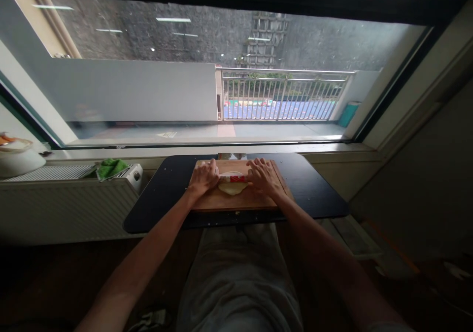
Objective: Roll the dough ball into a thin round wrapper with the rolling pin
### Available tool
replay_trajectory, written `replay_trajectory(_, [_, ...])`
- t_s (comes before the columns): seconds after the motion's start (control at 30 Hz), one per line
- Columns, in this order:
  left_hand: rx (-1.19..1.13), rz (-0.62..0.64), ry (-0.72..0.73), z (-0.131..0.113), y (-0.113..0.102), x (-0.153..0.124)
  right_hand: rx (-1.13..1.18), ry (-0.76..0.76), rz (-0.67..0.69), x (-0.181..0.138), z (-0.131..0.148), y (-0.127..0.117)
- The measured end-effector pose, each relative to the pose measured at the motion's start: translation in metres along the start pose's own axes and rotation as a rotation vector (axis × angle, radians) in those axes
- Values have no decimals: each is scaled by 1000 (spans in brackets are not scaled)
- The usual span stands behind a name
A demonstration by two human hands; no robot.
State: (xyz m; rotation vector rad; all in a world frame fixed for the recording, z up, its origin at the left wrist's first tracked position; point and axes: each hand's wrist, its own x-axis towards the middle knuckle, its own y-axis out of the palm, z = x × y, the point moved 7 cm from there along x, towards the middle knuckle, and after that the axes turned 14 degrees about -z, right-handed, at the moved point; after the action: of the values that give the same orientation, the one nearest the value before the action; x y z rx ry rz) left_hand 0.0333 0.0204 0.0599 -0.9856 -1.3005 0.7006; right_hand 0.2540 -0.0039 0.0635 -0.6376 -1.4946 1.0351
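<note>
Pale, flat dough (pixel 232 189) lies on the brown wooden board (pixel 225 205); left grip (pixel 205 176) and right grip (pixel 264 175) hold the red-and-white cylinder (pixel 237 179) across it.

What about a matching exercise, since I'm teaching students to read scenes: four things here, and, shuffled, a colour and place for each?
Things
1. cloth
2. table
3. dough
4. roller

Colours and places
A. black, under the board
B. red and white, between the left hand and right hand
C. pale yellow, flat on the board
D. green, on the radiator

Pairs: 1-D, 2-A, 3-C, 4-B
</note>
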Motion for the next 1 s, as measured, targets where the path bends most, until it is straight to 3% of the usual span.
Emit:
replay_trajectory(0.17, [22, -11, -10, 2, 7, 13, 14, 29, 12, 16, -4, 7])
replay_trajectory(0.43, [5, 72, -71, 8, 23, 34, 7, 92, 3, 37, -12, 18])
replay_trajectory(0.7, [-7, 104, -67, 8, 26, 42, 2, 91, 47, 55, -17, 30])
replay_trajectory(0.83, [-46, 186, -22, 6, 31, 35, 10, 95, 66, 47, -16, 30])
replay_trajectory(1.0, [-131, 174, 99, 2, 25, 10, -18, -4, 0, 11, -5, 16])
